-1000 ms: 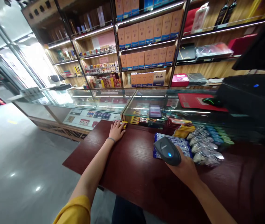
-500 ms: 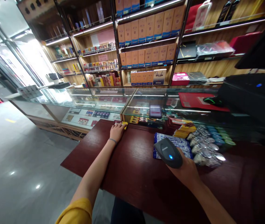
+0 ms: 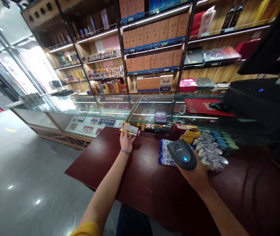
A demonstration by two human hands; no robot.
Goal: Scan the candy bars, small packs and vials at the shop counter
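While the right hand (image 3: 198, 175) is wrapped round a handheld barcode scanner (image 3: 181, 155), blue light lit on top, the left hand (image 3: 126, 142) holds a yellow-and-red packet (image 3: 131, 128), thumb at its near left edge, other fingers along the near side and partly hidden beneath. Packet is tilted, pale label with a barcode-like patch facing the camera; it sits at the far edge of the dark red wooden table (image 3: 140, 178), just in front of the glass display case (image 3: 97, 106). Can't tell whether its underside touches the wood.

Scanner is well apart from the packet, above the blue-and-white packets (image 3: 163, 154) and covering part of them. Its grip is hidden by the hand. Right of that: clear jars with silver lids (image 3: 209, 151), near the hand. Behind: a fanned stack of yellow packets (image 3: 190, 136). Red mat (image 3: 199, 106) with a black mouse (image 3: 218, 106) lies on the glass farther back. Left wrist wears a thin grey band (image 3: 125, 151).
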